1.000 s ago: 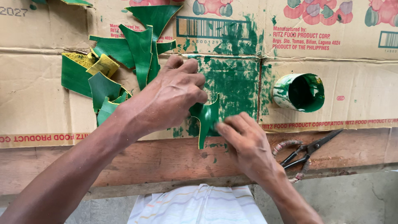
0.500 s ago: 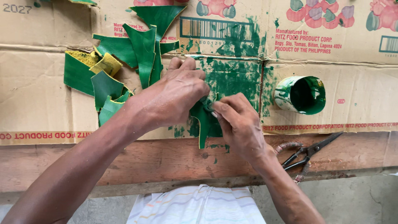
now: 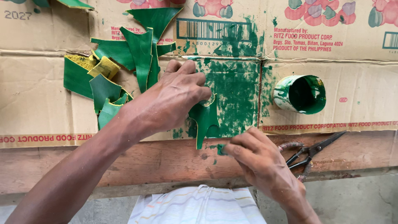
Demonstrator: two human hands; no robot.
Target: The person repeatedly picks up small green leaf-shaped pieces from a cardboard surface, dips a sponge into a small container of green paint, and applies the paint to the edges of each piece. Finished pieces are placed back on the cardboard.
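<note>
The left hand (image 3: 176, 97) is pressing a pointed green piece (image 3: 205, 120) flat against the paint-smeared cardboard (image 3: 37, 108), fingers curled over its upper edge. The right hand (image 3: 259, 159) is pinching something small and green, perhaps a dab of sponge or a scrap, between thumb and fingertips just below the piece's tip; what exactly it is cannot be made out. The piece is lying over the green paint patch (image 3: 236, 95), near the front edge of the wooden plank (image 3: 166, 159).

Wet paint looks likely to be rubbing onto both hands, and a slipping grip could smear the piece. The pile of painted pieces (image 3: 120, 70) is sitting just beside the left wrist, so a nudge could scatter or smudge them. The paint can (image 3: 300, 94) is lying on its side and could roll. The scissors (image 3: 315, 151) are resting near the right wrist.
</note>
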